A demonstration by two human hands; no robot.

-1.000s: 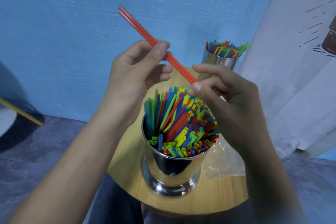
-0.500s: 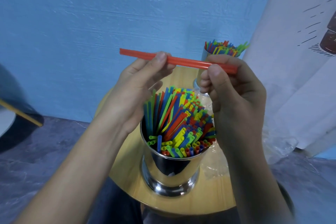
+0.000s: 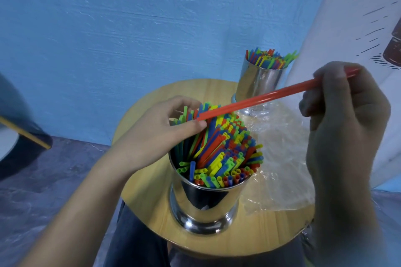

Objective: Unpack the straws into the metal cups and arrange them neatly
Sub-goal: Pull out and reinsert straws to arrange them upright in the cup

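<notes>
Standing on bench (image 3: pixel 147 208), near cup (image 3: pixel 204 204) crammed full: risk of tipping under sideways force. Right hand (image 3: pixel 345 115) clamped on red straw (image 3: pixel 260 98), tip aimed at packed straws (image 3: pixel 225 154); risk of buckling or glancing off. Left hand (image 3: pixel 158 130) seemingly curled round straw tops, fingertips hidden. Cup bottom unseen; far cup (image 3: pixel 256 80) partly behind red straw.

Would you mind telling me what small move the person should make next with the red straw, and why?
Probably tip the red straw upright and slide it down into the near metal cup. The right hand holds its far end, its free end lies over the packed straws, and the left hand grips some of them beside that tip.
</notes>
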